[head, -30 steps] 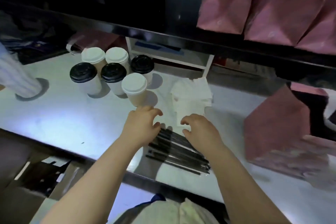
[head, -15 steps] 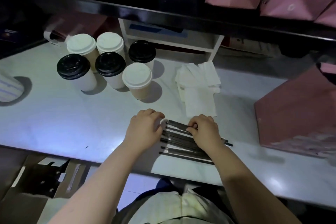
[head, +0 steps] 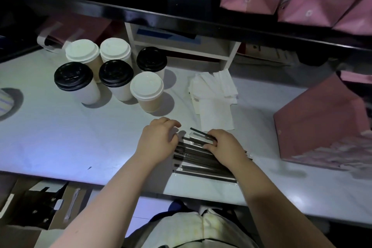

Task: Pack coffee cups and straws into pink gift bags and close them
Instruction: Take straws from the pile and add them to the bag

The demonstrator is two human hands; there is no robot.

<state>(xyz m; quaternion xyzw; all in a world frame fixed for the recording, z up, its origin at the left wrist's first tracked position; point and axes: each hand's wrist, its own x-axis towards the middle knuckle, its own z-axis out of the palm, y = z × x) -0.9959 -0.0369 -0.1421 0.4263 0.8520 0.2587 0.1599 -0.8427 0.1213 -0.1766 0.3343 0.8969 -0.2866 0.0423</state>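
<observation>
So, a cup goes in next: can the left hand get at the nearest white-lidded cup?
Probably yes. The left hand looks empty at the straws' left end, and the white-lidded cup stands just beyond its fingers, nothing between them but bare table.

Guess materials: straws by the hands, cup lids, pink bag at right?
The straws: dark, probably plastic, each in clear film that glints. The black lid and white lid: moulded plastic, judging by the raised rims; black semi-gloss, white matte. The pink gift bag: matte paper, crisp fold edges.
</observation>
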